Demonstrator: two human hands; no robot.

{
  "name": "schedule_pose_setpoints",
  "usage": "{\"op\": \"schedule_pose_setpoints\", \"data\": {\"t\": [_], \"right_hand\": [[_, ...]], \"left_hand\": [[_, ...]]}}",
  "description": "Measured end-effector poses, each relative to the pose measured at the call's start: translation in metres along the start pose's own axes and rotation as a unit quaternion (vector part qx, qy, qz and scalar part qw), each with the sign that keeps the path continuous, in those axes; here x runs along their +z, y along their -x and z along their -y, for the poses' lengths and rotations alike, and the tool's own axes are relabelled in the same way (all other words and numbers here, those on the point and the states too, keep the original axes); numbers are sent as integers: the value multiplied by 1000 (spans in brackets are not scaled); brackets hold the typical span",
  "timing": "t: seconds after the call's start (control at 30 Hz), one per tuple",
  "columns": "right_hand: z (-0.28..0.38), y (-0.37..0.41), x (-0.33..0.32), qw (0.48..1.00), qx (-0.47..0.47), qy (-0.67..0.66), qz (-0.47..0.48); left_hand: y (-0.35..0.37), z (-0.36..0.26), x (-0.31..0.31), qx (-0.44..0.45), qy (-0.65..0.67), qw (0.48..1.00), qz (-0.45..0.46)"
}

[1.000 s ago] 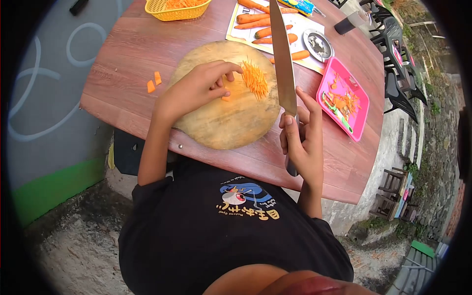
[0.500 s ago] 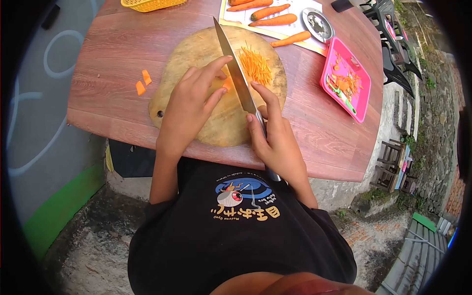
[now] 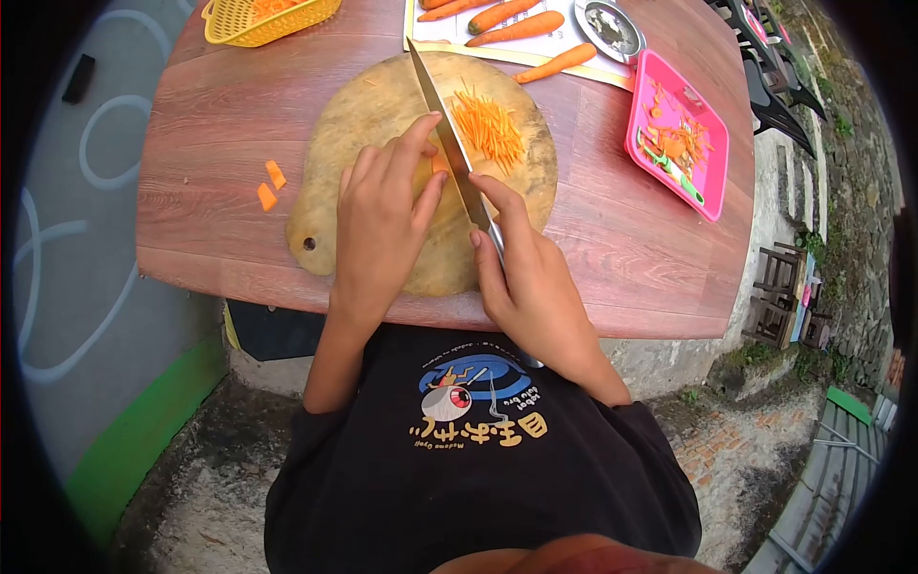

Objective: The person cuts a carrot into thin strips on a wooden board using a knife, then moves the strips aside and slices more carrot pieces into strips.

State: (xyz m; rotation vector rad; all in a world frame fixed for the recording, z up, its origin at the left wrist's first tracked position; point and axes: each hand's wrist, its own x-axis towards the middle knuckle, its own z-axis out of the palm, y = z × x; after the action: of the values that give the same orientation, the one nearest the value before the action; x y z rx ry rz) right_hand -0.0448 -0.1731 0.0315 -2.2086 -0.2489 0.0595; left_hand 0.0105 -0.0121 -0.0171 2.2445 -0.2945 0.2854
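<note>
My right hand (image 3: 524, 273) is wrapped around the handle of a long kitchen knife (image 3: 449, 134), index finger along the blade. The blade crosses a round wooden cutting board (image 3: 344, 124), its tip pointing away from me. Left of the blade, my left hand (image 3: 387, 206) pinches a small orange carrot piece (image 3: 439, 163) against the board, mostly hidden by the fingers. One of its fingertips touches the side of the blade. A pile of thin carrot strips (image 3: 490, 129) lies right of the knife.
Two carrot slices (image 3: 271, 185) lie left of the board. Several whole carrots (image 3: 516, 29) rest on paper behind it, near a metal ashtray (image 3: 609, 31). A pink tray (image 3: 715, 182) of peelings and a peeler (image 3: 674, 180) stands at right, a yellow basket (image 3: 273, 27) at far left.
The view has shifted a little, bringing more of the yellow basket into sight. Both hands stay at the knife and carrot piece; the blade sits slightly closer to the left fingers.
</note>
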Motion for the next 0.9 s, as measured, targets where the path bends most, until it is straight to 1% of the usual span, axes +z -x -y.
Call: {"op": "schedule_pose_setpoints", "data": {"t": [0.07, 0.17, 0.27, 0.37, 0.5, 0.53, 0.57, 0.6, 0.67, 0.8, 0.83, 0.9], "right_hand": [[3, 0, -3, 1000, 5, -2, 3], [4, 0, -4, 1000, 5, 0, 12], [7, 2, -4, 1000, 11, 14, 20], [13, 3, -6, 998, 30, 32, 34], [15, 8, -3, 996, 45, 53, 57], [17, 9, -1, 996, 47, 47, 53], [18, 11, 0, 994, 54, 67, 67], [20, 12, 2, 991, 61, 87, 82], [22, 14, 7, 990, 72, 89, 81], [24, 15, 13, 987, 82, 111, 87], [26, 16, 12, 987, 87, 105, 83], [31, 16, 10, 977, 87, 153, 118]], "left_hand": [[1, 2, 2, 17, -3, 1000, -9], [1, -4, 1, -2, 22, 999, -35], [2, -1, 5, -3, 13, 999, -41], [2, -3, 8, -4, -24, 999, -37], [0, -6, 8, -3, -33, 999, -19], [0, -7, 9, -18, -42, 999, -18], [-1, -8, 11, -34, -51, 998, -16], [-1, -9, 12, -29, -56, 998, -8], [-1, -11, 14, -41, -25, 999, -26], [-3, -13, 11, -35, -28, 999, -1], [-3, -12, 9, -28, -46, 998, 21], [-6, -12, 1, -18, -65, 997, 49]]}}
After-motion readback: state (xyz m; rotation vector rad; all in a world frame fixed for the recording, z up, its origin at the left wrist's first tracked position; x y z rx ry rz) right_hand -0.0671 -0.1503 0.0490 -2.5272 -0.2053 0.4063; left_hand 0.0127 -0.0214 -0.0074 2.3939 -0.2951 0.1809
